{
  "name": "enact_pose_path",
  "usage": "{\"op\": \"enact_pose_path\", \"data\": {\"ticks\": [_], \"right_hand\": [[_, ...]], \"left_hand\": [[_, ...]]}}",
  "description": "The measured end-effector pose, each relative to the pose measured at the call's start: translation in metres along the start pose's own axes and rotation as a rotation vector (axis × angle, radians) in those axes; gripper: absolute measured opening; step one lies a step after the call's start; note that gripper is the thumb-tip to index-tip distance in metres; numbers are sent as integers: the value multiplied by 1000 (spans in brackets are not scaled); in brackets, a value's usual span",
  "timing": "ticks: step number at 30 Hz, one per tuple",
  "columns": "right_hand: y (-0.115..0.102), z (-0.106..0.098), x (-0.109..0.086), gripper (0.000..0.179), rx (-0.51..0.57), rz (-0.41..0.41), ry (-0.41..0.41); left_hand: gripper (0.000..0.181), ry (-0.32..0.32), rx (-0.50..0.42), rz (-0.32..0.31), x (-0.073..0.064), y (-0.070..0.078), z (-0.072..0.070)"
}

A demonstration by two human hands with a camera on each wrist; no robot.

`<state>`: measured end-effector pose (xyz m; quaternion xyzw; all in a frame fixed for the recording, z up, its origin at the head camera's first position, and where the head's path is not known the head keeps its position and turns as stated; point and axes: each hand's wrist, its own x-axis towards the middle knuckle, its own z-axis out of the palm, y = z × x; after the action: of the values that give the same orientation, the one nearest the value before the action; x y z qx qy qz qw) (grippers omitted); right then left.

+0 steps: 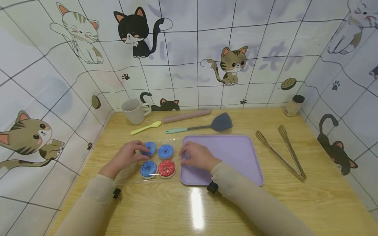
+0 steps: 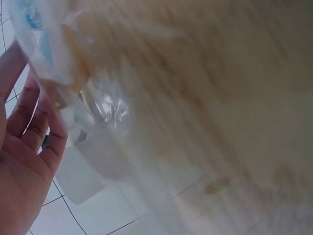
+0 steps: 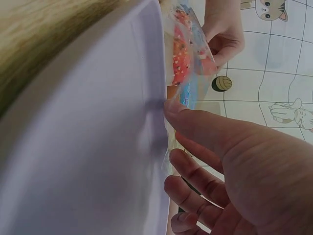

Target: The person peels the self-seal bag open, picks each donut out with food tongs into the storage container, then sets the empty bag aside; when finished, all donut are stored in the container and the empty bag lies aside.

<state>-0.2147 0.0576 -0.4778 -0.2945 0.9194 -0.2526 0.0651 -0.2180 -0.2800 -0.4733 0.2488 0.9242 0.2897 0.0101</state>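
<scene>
A clear plastic bag lies on the table with three blue donuts and a red-topped donut in it. My left hand holds the bag's left part, its fingertips beside the upper-left blue donut. In the left wrist view the plastic blurs much of the picture, and the left fingers are bent at its edge. My right hand pinches the bag's right edge between thumb and forefinger, above the left rim of a lilac tray. The right wrist view shows its other fingers loosely bent.
Behind the bag lie a yellow spoon, a rolling pin and a spatula. A mug stands back left. Metal tongs lie right of the tray, and a black-capped jar stands in the back right corner.
</scene>
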Motion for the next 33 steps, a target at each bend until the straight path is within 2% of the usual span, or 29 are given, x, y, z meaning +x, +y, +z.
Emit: {"op": "enact_pose_path", "data": {"ticks": [9, 14, 20, 24, 28, 33], "right_hand": [[-1, 2, 0, 34, 5, -1, -9], [0, 3, 0, 33, 15, -8, -7], [1, 3, -1, 32, 24, -10, -4], [3, 3, -1, 32, 18, -10, -5], [3, 2, -2, 33, 28, -14, -3], [3, 0, -2, 33, 31, -17, -4]], "left_hand": [[14, 10, 49, -22, 5, 2, 2], [9, 12, 66, -4, 6, 1, 4], [4, -10, 89, -23, 6, 2, 3], [7, -16, 69, -37, 6, 2, 2], [10, 9, 25, -16, 5, 0, 1], [4, 37, 4, 3, 3, -6, -2]]}}
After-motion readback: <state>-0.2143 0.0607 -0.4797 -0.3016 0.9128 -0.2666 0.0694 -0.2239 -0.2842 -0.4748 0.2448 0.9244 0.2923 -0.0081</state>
